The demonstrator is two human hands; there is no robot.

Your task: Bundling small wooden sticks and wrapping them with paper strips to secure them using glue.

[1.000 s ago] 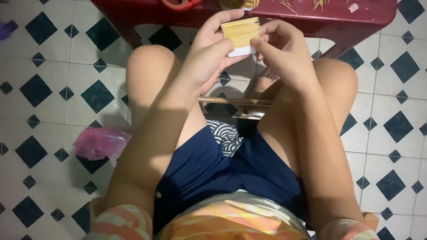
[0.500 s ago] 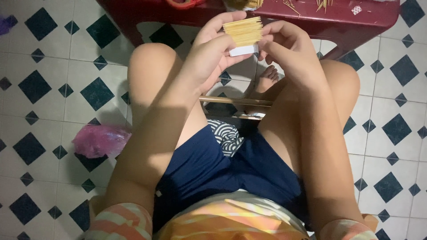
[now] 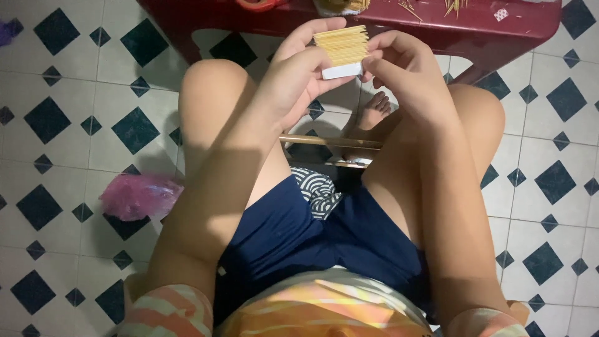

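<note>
I sit with both hands raised over my knees, in front of a dark red table. Between them is a tight bundle of thin pale wooden sticks [image 3: 340, 45] standing in a small white holder [image 3: 341, 71]. My left hand [image 3: 298, 75] wraps the bundle's left side, thumb across the holder. My right hand [image 3: 405, 68] pinches the right side with its fingertips.
The dark red table [image 3: 499, 34] runs along the top edge with loose sticks [image 3: 455, 6] scattered on it and a red object [image 3: 256, 5] at its near edge. A pink plastic bag [image 3: 140, 195] lies on the tiled floor to my left. A wooden stool rail [image 3: 331, 142] shows between my legs.
The bundle and both hands have stayed in nearly the same place; the fingers have shifted only slightly around the sticks.
</note>
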